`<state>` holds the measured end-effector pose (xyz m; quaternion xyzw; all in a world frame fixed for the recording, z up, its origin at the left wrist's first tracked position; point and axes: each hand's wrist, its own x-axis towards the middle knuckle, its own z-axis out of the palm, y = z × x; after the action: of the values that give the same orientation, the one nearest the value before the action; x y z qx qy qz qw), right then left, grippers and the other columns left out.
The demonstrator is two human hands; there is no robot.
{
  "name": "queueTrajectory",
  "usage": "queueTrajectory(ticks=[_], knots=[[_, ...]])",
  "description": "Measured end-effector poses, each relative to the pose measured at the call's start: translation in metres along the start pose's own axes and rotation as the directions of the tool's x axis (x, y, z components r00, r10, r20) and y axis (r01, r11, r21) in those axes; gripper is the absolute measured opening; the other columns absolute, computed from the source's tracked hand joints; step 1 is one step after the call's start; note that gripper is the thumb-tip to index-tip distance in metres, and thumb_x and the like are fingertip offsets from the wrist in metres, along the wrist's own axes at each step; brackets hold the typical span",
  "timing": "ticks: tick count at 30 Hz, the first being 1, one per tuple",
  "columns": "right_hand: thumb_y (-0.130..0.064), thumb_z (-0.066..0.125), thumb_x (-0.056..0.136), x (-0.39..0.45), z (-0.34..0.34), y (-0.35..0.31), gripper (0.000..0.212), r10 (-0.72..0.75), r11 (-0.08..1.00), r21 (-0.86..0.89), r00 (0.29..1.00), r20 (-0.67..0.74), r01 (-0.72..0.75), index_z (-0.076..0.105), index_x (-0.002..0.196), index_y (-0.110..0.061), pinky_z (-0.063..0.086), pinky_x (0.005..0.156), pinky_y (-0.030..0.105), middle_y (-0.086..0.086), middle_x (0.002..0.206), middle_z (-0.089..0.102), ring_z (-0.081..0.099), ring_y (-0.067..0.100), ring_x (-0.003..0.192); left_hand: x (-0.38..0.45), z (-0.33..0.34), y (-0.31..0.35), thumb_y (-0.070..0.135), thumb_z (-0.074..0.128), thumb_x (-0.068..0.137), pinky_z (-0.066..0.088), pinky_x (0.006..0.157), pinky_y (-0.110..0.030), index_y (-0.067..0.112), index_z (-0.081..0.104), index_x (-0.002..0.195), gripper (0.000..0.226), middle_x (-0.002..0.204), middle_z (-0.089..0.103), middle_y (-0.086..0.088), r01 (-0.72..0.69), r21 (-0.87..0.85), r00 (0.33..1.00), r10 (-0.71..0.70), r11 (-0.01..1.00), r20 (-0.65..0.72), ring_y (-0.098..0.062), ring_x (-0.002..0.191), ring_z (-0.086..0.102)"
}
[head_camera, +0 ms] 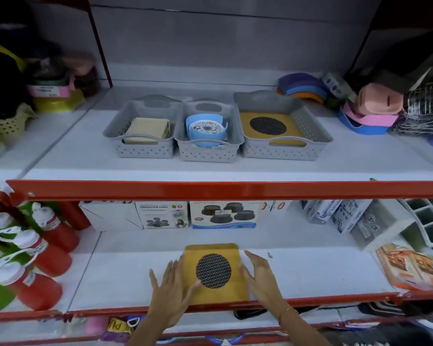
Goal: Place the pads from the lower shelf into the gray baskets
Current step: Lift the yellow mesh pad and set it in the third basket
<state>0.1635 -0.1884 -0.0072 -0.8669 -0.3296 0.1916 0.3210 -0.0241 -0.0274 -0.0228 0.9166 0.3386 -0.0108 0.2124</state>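
A yellow square pad (218,293) with a round black mesh centre lies flat on the lower shelf near its front edge. My left hand (173,293) rests open at the pad's left edge, fingers spread. On the other side my right hand (260,278) is open against the right edge. On the upper shelf stand three gray baskets: the left basket (140,151) holds a beige folded pad (148,129), the middle basket (208,153) holds a blue round pad (206,129), the right basket (310,136) holds another yellow pad (268,127) with mesh centre.
A red shelf rail (235,189) separates the two levels. Red bottles (48,245) crowd the lower shelf's left. Product boxes (223,214) line its back, and a white rack (430,221) and packets (410,268) sit at the right. Coloured plastic ware (368,106) fills the upper right.
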Motion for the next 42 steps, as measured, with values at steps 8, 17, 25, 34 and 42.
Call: queueTrajectory(ticks=[8,17,25,34,42], knots=[[-0.084,0.037,0.071,-0.010,0.015,-0.016,0.103,0.148,0.959,0.224,0.980,0.132,-0.175,0.036,0.144,-0.011,0.031,0.112,0.028,0.008,0.147,0.046,0.042,0.023,0.136,-0.007,-0.004,0.025,0.095,0.003,0.054,-0.018,0.115,-0.052,0.031,-0.012,0.146,0.113,0.156,0.025,-0.007,0.188,-0.485,0.982,-0.159,0.854,0.100,-0.018,0.145,0.018],[-0.026,0.075,0.080,-0.053,-0.026,-0.047,0.079,0.102,0.897,0.417,0.987,0.122,-0.144,0.033,0.145,-0.012,0.043,0.099,0.025,-0.009,0.132,0.053,0.050,0.015,0.123,-0.054,-0.068,0.044,0.060,0.046,0.084,-0.006,0.119,-0.043,0.023,0.002,0.148,0.086,0.159,0.007,0.002,0.027,-0.502,1.000,-0.021,0.864,0.018,-0.004,0.134,-0.011],[-0.031,0.092,0.045,-0.119,-0.116,-0.100,0.124,-0.052,0.930,0.368,0.996,0.069,0.023,0.026,0.148,-0.012,0.040,0.103,0.018,-0.019,0.131,0.041,0.046,0.004,0.120,-0.099,-0.140,0.080,0.082,0.064,0.039,-0.006,0.116,-0.032,0.060,0.000,0.121,0.106,0.136,0.004,0.033,-0.348,-0.451,0.933,0.256,0.822,-0.252,0.030,0.120,-0.010],[-0.047,0.090,0.036,-0.139,-0.224,-0.141,0.129,-0.210,0.962,0.146,0.966,-0.150,0.231,0.030,0.148,-0.020,0.037,0.112,0.030,-0.024,0.141,0.035,0.043,-0.002,0.127,-0.086,-0.204,0.151,0.083,0.062,0.043,-0.010,0.116,-0.016,0.026,0.029,0.139,0.116,0.146,0.027,0.014,-0.591,-0.273,0.750,0.391,0.759,-0.533,0.013,0.137,0.015],[-0.036,0.089,0.049,-0.033,-0.327,-0.160,0.106,-0.338,0.933,0.026,0.902,-0.268,0.358,0.042,0.141,-0.014,0.038,0.106,0.023,-0.010,0.146,0.042,0.046,0.002,0.126,0.012,-0.275,0.238,0.064,0.078,0.050,0.035,0.107,-0.032,0.010,0.057,0.125,0.095,0.139,0.053,-0.007,-0.537,-0.236,0.765,0.348,0.810,-0.542,-0.017,0.133,0.042]])
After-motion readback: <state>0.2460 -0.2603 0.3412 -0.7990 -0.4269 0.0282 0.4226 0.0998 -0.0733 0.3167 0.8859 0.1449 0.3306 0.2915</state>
